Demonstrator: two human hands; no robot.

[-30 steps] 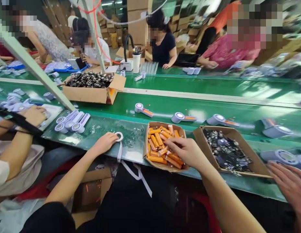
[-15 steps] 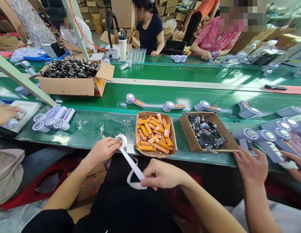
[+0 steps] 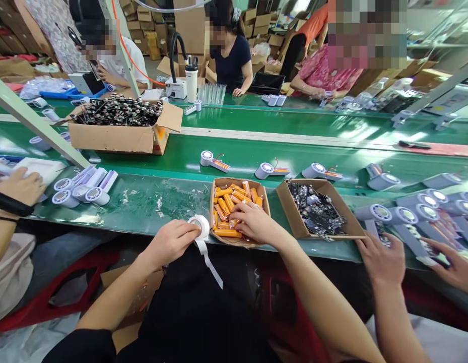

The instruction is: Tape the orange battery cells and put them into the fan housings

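Observation:
Near the bench's front edge, my left hand point(image 3: 178, 241) pinches a roll of white tape point(image 3: 202, 228), and a loose strip of it hangs down in front of my dark clothing. My right hand point(image 3: 252, 220) reaches into a small cardboard box point(image 3: 267, 209) of orange cylindrical cells point(image 3: 226, 201). Its fingers are bent down onto the cells, and whether they grip one cannot be made out. Just right of it stands a second box point(image 3: 350, 214) holding black circuit parts point(image 3: 317, 209).
Lilac fan-like units point(image 3: 95, 195) lie grouped at the left, with more point(image 3: 403, 215) at the right beside a neighbour's hands point(image 3: 383, 259). Others lie along the green belt point(image 3: 173, 164). A large box point(image 3: 113, 138) of black wired parts stands behind, near a slanted post point(image 3: 37, 118).
My right hand has let go of the tape's end and moved up into the box of orange cells. The tape roll in my left hand has shifted slightly right, its strip now dangling.

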